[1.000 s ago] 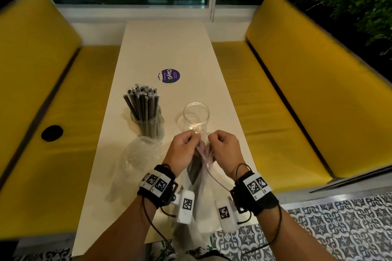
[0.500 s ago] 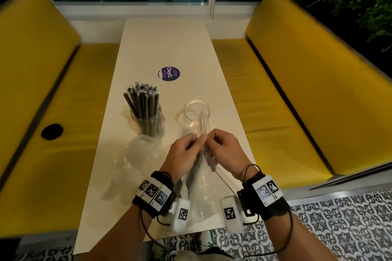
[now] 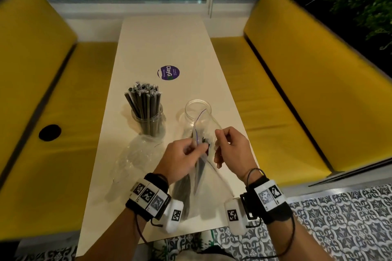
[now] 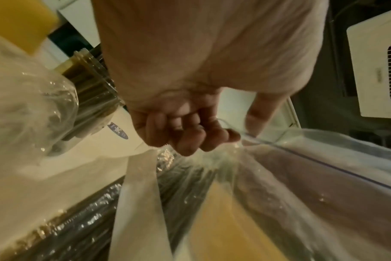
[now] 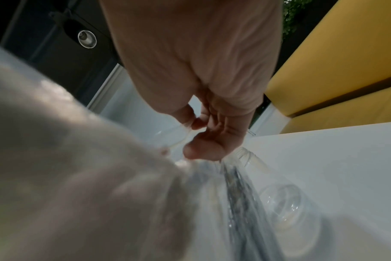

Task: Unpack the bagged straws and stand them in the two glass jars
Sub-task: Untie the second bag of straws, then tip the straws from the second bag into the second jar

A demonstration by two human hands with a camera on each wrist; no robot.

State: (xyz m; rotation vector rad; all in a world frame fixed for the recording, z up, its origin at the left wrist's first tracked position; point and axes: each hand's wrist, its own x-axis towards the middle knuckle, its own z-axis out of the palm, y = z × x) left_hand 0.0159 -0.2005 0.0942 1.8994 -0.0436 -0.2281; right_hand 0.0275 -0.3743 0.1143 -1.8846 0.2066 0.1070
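A clear zip bag of dark wrapped straws stands tilted on the white table's near end, its mouth pulled apart. My left hand pinches the left lip of the mouth, and my right hand pinches the right lip. The straw tops show between the hands. Just behind the bag stands the empty glass jar. To its left, the other jar is full of upright straws. In the wrist views, curled fingers and fingers grip the bag's film.
An empty crumpled clear bag lies on the table in front of the full jar. A round purple sticker sits mid-table. Yellow benches flank both long sides. The table's near edge is at my wrists.
My hands have drawn apart sideways, parting the bag's zip seal and opening its mouth. The bag's top has risen in front of the empty jar.
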